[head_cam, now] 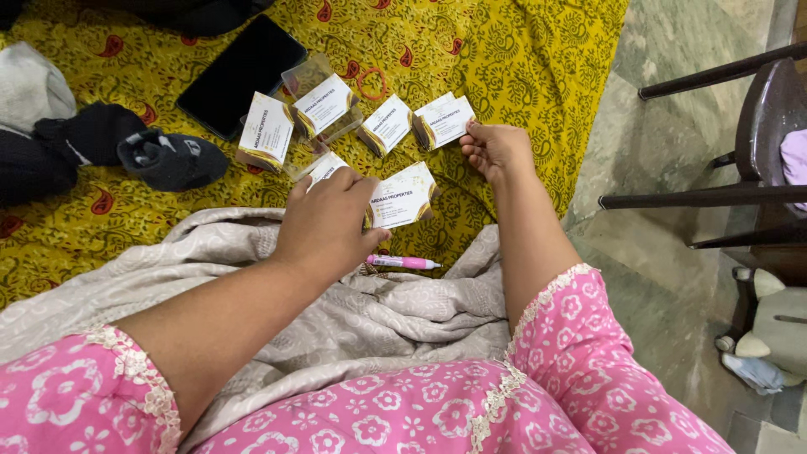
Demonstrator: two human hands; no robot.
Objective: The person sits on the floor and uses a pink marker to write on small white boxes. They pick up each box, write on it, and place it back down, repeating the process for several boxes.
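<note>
Several small stacks of white and gold cards lie on a yellow patterned cloth [521, 59]. My left hand [328, 223] rests on the cloth with its fingers curled over one card stack [324, 166], touching it, and another stack [403, 195] lies right beside it. My right hand [496, 150] holds the edge of the far right card stack [444, 120] with its fingertips. More stacks lie at the left [266, 130] and in the middle [387, 124], and one sits on a clear plastic box [324, 105].
A black phone [239, 76] lies beyond the cards. Dark socks [172, 158] and clothes sit at the left. A pink pen [402, 262] rests on a grey blanket [403, 311] over my lap. Dark chair legs [714, 197] stand on the stone floor at the right.
</note>
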